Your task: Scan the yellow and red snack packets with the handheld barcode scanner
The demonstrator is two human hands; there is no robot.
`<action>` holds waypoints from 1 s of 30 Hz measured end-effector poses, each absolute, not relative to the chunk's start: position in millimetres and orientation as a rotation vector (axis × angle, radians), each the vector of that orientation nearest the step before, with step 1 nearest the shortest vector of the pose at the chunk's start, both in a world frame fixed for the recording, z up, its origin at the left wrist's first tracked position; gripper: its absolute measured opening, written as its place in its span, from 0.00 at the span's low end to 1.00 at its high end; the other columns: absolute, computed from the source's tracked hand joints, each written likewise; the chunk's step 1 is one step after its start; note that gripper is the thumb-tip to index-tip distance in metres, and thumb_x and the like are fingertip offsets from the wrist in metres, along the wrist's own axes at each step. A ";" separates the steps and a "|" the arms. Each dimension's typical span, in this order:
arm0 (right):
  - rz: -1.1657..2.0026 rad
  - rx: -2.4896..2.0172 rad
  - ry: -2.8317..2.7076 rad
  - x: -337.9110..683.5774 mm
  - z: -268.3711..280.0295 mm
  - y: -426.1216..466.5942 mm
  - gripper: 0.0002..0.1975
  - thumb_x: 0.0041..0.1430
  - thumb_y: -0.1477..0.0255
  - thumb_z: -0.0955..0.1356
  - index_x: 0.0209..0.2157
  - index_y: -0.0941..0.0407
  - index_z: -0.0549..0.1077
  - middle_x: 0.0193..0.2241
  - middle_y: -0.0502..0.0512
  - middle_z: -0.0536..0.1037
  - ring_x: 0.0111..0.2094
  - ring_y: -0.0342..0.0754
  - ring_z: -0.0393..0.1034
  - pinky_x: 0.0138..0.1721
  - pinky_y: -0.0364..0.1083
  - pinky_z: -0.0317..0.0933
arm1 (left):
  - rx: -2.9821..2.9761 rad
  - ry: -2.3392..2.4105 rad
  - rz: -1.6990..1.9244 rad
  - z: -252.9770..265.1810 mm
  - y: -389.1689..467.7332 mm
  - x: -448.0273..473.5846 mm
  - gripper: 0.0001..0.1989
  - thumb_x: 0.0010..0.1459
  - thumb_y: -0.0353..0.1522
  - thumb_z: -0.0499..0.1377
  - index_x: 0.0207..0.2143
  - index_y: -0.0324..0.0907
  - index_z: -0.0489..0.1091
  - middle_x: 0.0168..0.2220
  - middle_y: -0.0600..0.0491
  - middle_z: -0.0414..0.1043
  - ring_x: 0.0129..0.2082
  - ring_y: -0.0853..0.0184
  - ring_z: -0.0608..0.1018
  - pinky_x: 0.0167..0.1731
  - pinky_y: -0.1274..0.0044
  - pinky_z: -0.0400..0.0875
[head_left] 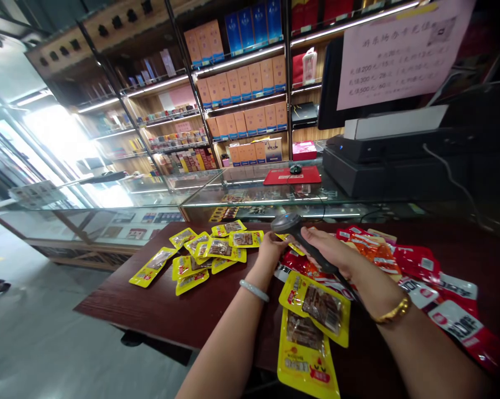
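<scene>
My right hand (331, 249) is wrapped round the handle of a dark barcode scanner (289, 223), its head pointing away to the left. Close beside it, my left hand (272, 248) pinches the edge of a yellow snack packet (296, 247), which the scanner partly covers. Two larger yellow snack packets (312, 338) overlap on the table between my forearms. To the left of my left hand lies a loose pile of small yellow snack packets (217, 249). Red and white packets (427, 263) and orange ones (372, 250) spread out under and right of my right hand.
The dark red wooden table (150, 305) butts against a glass display counter (241, 191). On that counter are a mouse (295, 169), a red mat (270, 177) and a black till machine (366, 166) below a monitor with a pink sign (399, 61). Boxed goods (241, 83) fill the shelves behind.
</scene>
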State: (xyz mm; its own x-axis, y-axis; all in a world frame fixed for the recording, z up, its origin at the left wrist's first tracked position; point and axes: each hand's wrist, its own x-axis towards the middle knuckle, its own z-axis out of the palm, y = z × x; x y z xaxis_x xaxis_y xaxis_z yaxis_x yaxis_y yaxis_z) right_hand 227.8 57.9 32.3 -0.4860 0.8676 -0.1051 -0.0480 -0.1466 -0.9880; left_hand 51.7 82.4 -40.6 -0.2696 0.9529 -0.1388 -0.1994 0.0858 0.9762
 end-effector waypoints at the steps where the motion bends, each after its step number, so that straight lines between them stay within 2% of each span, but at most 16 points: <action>1: 1.718 -0.959 -1.435 228.0 31.8 58.7 0.26 0.54 0.44 0.69 0.30 0.55 0.68 0.17 0.42 0.66 0.13 0.37 0.56 0.14 0.37 0.49 | 0.744 1.228 1.334 -38.2 82.8 52.2 0.16 0.49 0.31 0.70 0.38 0.39 0.69 0.27 0.51 0.75 0.21 0.72 0.73 0.22 0.82 0.64; 5: 1.736 -0.908 -1.426 229.0 30.4 61.8 0.26 0.54 0.44 0.69 0.28 0.54 0.66 0.17 0.42 0.65 0.13 0.37 0.55 0.14 0.38 0.49 | 0.360 0.907 1.173 -27.2 84.8 51.2 0.04 0.61 0.29 0.60 0.35 0.35 0.69 0.31 0.46 0.75 0.22 0.75 0.75 0.19 0.86 0.66; 9: 1.768 -0.880 -1.409 231.6 28.4 66.9 0.26 0.53 0.43 0.69 0.32 0.53 0.68 0.17 0.42 0.66 0.13 0.37 0.55 0.14 0.38 0.48 | 0.283 0.902 1.117 -20.4 95.0 52.4 0.07 0.64 0.28 0.54 0.34 0.33 0.68 0.26 0.47 0.73 0.20 0.74 0.75 0.19 0.86 0.69; 14: 1.735 -0.883 -1.375 237.4 28.7 72.4 0.26 0.54 0.43 0.68 0.30 0.54 0.67 0.18 0.42 0.65 0.14 0.38 0.56 0.14 0.38 0.49 | 0.320 1.006 1.049 -17.8 112.9 56.8 0.10 0.65 0.29 0.53 0.31 0.32 0.67 0.21 0.50 0.70 0.14 0.77 0.69 0.14 0.88 0.64; 17: 1.712 -0.857 -1.365 239.6 30.4 73.0 0.26 0.54 0.44 0.69 0.31 0.54 0.67 0.17 0.42 0.66 0.13 0.37 0.56 0.13 0.38 0.49 | 0.349 1.088 1.036 -21.2 125.9 62.0 0.11 0.65 0.30 0.55 0.30 0.33 0.67 0.20 0.51 0.68 0.15 0.76 0.71 0.16 0.88 0.67; 19: 1.731 -0.865 -1.344 240.3 30.9 73.4 0.26 0.53 0.44 0.69 0.32 0.54 0.67 0.17 0.42 0.66 0.13 0.37 0.55 0.13 0.37 0.48 | 0.378 1.154 1.039 -26.1 135.5 67.9 0.10 0.63 0.30 0.58 0.29 0.34 0.67 0.20 0.53 0.67 0.15 0.77 0.71 0.16 0.88 0.66; 24: 1.736 -0.839 -1.335 242.2 28.7 76.6 0.27 0.53 0.43 0.69 0.29 0.53 0.64 0.16 0.40 0.63 0.12 0.37 0.54 0.13 0.37 0.47 | 0.498 1.323 1.076 -37.5 151.9 81.2 0.08 0.57 0.26 0.61 0.26 0.35 0.66 0.15 0.58 0.61 0.11 0.80 0.61 0.09 0.88 0.50; 26: 1.742 -0.842 -1.343 242.8 27.8 78.3 0.27 0.53 0.43 0.69 0.29 0.53 0.64 0.16 0.40 0.64 0.13 0.37 0.54 0.12 0.37 0.47 | 0.554 1.363 1.117 -38.2 152.7 82.5 0.06 0.56 0.26 0.61 0.27 0.36 0.66 0.16 0.57 0.63 0.12 0.79 0.63 0.10 0.88 0.52; 30: 1.764 -0.853 -1.352 243.7 27.2 80.9 0.26 0.54 0.43 0.68 0.29 0.53 0.64 0.16 0.41 0.64 0.13 0.37 0.55 0.13 0.37 0.49 | 0.669 1.440 1.157 -35.5 149.7 82.4 0.06 0.56 0.31 0.61 0.31 0.35 0.69 0.22 0.52 0.70 0.17 0.73 0.71 0.15 0.85 0.62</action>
State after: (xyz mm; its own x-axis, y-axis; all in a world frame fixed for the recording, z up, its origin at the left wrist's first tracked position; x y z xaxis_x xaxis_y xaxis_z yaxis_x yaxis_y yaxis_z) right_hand 243.7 80.9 27.2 -0.5026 0.8620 -0.0660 -0.1603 -0.1679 -0.9727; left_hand 82.4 149.7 -35.5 -0.2230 0.8893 -0.3994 -0.1987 0.3597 0.9117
